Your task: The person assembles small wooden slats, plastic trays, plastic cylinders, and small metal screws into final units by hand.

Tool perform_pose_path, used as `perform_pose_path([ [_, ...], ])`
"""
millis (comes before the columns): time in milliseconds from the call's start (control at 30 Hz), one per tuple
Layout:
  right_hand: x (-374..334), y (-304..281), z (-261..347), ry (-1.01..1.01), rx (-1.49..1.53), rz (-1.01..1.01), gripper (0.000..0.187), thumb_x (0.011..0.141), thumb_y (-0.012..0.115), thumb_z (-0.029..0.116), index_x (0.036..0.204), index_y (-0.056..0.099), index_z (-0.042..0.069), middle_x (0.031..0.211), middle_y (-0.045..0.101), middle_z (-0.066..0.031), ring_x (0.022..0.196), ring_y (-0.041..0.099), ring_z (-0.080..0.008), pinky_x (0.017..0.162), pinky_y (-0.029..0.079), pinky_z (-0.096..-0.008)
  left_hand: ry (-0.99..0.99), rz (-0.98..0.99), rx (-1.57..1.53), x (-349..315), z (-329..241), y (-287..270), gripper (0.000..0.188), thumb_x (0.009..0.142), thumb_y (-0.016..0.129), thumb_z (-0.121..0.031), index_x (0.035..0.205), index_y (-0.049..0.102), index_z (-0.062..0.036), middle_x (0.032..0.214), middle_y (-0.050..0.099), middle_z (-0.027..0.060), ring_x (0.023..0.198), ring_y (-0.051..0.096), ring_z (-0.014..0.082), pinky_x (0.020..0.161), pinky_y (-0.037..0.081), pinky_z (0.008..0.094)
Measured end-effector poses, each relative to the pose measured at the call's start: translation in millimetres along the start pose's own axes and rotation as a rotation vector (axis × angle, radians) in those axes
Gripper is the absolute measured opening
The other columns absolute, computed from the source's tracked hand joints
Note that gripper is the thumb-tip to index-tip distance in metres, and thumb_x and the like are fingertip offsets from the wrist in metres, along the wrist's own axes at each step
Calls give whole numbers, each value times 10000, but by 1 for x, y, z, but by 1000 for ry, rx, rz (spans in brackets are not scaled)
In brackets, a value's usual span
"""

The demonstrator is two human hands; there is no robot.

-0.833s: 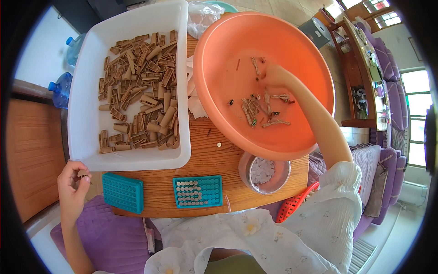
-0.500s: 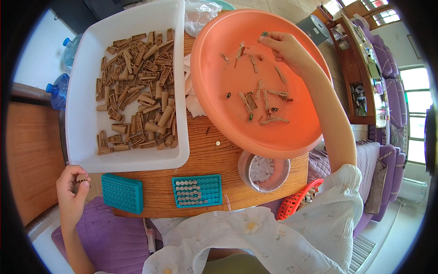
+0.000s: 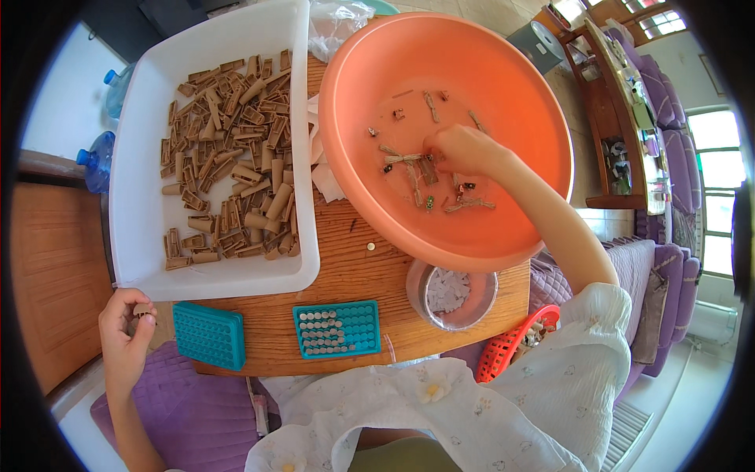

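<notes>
My left hand (image 3: 126, 334) is closed round a small tan plastic piece (image 3: 142, 311), beside the near left corner of a white tray (image 3: 312, 259). Tan half-round plastic shells (image 3: 232, 169) lie heaped in that tray. Over on the right, my right hand (image 3: 465, 151) reaches down into an orange basin (image 3: 377, 212). Its fingers are bent together among small bundles of twisted wire (image 3: 405, 157) with little circuit parts. The fingertips are partly hidden, so whatever they pinch does not show. A loose tan shell (image 3: 429, 171) lies just below them.
Two teal gridded trays stand along the near table edge: one tray (image 3: 209, 335) at left, another (image 3: 363, 321) partly filled with silvery discs (image 3: 321, 330). A clear tub (image 3: 415, 295) of white pieces and a red basket (image 3: 497, 358) are at right. One small disc (image 3: 371, 246) lies on the wood.
My right hand has moved from the basin's far side down and left to its middle, where wire bundles have shifted. The left hand has barely moved and keeps its piece.
</notes>
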State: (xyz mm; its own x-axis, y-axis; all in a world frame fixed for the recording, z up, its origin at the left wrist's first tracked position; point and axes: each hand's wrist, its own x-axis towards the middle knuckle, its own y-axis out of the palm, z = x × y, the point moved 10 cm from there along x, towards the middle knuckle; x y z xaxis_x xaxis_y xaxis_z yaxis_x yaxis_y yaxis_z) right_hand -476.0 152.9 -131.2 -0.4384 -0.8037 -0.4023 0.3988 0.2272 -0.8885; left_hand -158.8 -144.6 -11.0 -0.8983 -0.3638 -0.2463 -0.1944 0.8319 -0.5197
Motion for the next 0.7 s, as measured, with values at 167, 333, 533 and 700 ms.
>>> perform_pose_path([
  [167, 5, 8, -1, 47, -21, 37, 142, 703, 583, 107, 806, 559, 13, 809, 582, -145, 777, 571, -300, 677, 449, -376, -4, -1, 16, 1, 1, 2, 143, 726, 462, 58, 845, 471, -20, 767, 469, 21, 693, 454, 70, 599, 365, 190],
  [333, 2, -14, -12, 95, 77, 14, 188, 718, 589, 180, 844, 579, 40, 799, 595, -138, 777, 577, -303, 679, 454, -386, -5, -6, 21, 1, -1, 2, 132, 724, 464, 56, 833, 473, -16, 757, 469, 23, 689, 454, 73, 602, 367, 193],
  [533, -17, -51, -32, 252, 678, -148, 166, 775, 508, 188, 753, 515, 24, 659, 533, -44, 576, 509, -142, 514, 403, -276, 9, -8, 38, -1, 0, 1, 130, 721, 461, 55, 832, 473, -11, 756, 473, 27, 692, 456, 77, 607, 369, 196],
  [700, -29, -31, -26, 312, 1449, -82, 37, 793, 418, 97, 784, 444, 72, 679, 478, 6, 509, 377, -55, 457, 309, -195, -2, -15, 44, -1, 2, 1, 139, 722, 461, 57, 841, 473, -12, 760, 474, 26, 694, 457, 78, 604, 365, 194],
])
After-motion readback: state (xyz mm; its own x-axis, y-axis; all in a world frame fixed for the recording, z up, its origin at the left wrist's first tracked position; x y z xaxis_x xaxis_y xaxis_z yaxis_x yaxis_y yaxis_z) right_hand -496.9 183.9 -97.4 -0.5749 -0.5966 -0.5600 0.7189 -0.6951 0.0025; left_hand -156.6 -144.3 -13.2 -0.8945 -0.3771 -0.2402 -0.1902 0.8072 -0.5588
